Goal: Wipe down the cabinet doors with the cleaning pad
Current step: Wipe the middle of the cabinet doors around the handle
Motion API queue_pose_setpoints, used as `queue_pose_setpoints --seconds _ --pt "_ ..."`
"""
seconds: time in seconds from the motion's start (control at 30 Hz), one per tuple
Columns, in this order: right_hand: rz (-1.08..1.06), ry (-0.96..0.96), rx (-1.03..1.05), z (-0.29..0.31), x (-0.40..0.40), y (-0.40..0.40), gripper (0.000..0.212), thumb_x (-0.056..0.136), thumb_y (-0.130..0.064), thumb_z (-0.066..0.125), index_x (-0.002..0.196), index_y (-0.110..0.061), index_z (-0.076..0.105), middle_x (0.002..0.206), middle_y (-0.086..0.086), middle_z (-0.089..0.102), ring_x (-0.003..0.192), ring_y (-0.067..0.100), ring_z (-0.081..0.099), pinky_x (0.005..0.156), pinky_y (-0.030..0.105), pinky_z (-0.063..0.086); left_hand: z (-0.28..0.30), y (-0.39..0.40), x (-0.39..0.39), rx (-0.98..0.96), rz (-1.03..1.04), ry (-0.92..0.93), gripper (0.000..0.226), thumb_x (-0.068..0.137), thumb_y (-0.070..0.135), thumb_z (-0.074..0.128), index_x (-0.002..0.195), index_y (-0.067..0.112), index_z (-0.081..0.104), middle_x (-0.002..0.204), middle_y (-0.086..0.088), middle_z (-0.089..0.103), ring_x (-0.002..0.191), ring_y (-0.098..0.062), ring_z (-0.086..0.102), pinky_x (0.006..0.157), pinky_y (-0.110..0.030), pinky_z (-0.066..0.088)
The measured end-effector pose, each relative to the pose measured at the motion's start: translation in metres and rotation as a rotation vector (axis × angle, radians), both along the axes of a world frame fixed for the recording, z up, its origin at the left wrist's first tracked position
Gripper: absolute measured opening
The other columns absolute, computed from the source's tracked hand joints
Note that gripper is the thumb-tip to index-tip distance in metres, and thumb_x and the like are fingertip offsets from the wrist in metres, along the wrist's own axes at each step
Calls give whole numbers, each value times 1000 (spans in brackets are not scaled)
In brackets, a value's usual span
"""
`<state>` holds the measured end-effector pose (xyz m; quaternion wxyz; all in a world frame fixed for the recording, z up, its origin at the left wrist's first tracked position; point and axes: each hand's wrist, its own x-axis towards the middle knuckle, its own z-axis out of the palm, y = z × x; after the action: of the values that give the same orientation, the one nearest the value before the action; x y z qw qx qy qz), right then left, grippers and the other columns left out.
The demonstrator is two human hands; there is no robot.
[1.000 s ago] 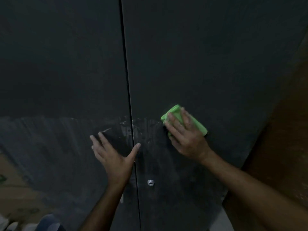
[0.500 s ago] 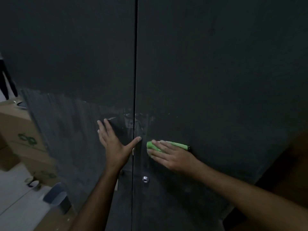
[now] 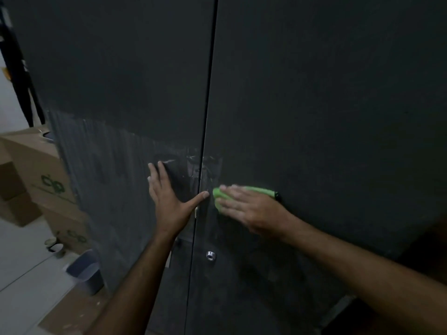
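Two dark grey cabinet doors fill the head view, the left door [image 3: 121, 81] and the right door [image 3: 326, 93], split by a thin vertical gap. My right hand [image 3: 249, 206] presses a green cleaning pad [image 3: 256, 190] flat against the right door, just right of the gap. My left hand [image 3: 169, 201] lies flat on the left door with fingers spread and its thumb reaching the gap. Pale wet streaks cover the lower part of the left door. A small round metal lock [image 3: 210, 255] sits on the right door below the hands.
Cardboard boxes [image 3: 36, 175] with green logos stand at the left on the floor. A grey-blue bin [image 3: 84, 269] stands beside the cabinet's lower left corner, and a small bowl [image 3: 54, 245] lies near it. A brown surface [image 3: 433, 250] shows at the right edge.
My right hand slid the pad down and left from higher on the right door to beside the gap. The left hand stayed flat on the left door. The view swung left.
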<state>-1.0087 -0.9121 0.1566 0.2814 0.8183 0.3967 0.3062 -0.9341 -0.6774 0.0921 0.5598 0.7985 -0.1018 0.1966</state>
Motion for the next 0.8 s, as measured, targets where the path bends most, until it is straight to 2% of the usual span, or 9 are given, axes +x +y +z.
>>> queue_pose_setpoints --seconds 0.1,0.13,0.27,0.3,0.4,0.47,0.63,0.67,0.8 --pt "-69 -175 364 -2 3 12 40 103 0 48 142 -4 55 153 15 49 150 34 35 125 48 28 0 1 0 12 0 6 142 61 77 80 166 37 -6 174 10 -18 161 -28 -11 124 -50 6" --pt "-69 -177 349 -15 -1 16 39 104 -2 47 141 -4 57 153 15 50 149 33 37 124 47 29 0 2 1 17 4 -1 141 61 78 79 167 35 -4 175 9 -16 161 -29 -9 124 -48 8" --pt "-7 -19 -107 -28 -12 17 41 97 -14 59 137 -19 65 147 1 57 142 22 48 122 38 26 -3 18 9 77 52 -83 136 62 79 79 167 31 6 176 6 -7 161 -27 0 126 -49 16" --pt "6 -43 -69 -18 -6 17 41 98 -11 54 137 -18 65 147 3 58 141 23 49 121 39 27 -4 22 12 91 55 -102 136 63 78 79 167 31 5 176 6 -7 161 -27 0 126 -47 15" --pt "-46 -181 391 3 13 26 41 99 5 53 138 -4 60 150 14 53 147 34 41 123 49 32 -4 31 21 141 53 -154 139 64 79 78 167 29 1 176 5 -11 163 -25 -4 126 -43 10" --pt "-85 -231 491 -12 12 36 42 98 4 59 140 -2 58 152 16 50 148 36 37 123 48 31 -7 33 25 193 28 -190 140 66 81 77 168 26 -2 175 4 -16 163 -23 -9 129 -46 9" --pt "-24 44 -56 -26 1 38 50 89 -13 75 138 -15 64 148 4 57 142 26 48 117 41 41 -7 42 34 238 -16 -246 139 67 87 69 168 26 -4 174 5 -21 162 -21 -15 129 -46 6" --pt "-21 27 -26 -13 9 38 51 89 -10 74 139 -15 63 149 5 55 143 27 47 119 42 39 -6 46 37 240 -13 -257 138 67 87 69 168 27 -4 174 5 -21 161 -20 -17 128 -45 5" --pt "-84 -212 485 5 27 52 45 98 5 57 142 -4 56 154 13 49 151 34 33 124 48 28 -10 63 47 247 9 -250 139 67 86 70 168 27 -4 174 4 -22 161 -26 -17 128 -48 3"
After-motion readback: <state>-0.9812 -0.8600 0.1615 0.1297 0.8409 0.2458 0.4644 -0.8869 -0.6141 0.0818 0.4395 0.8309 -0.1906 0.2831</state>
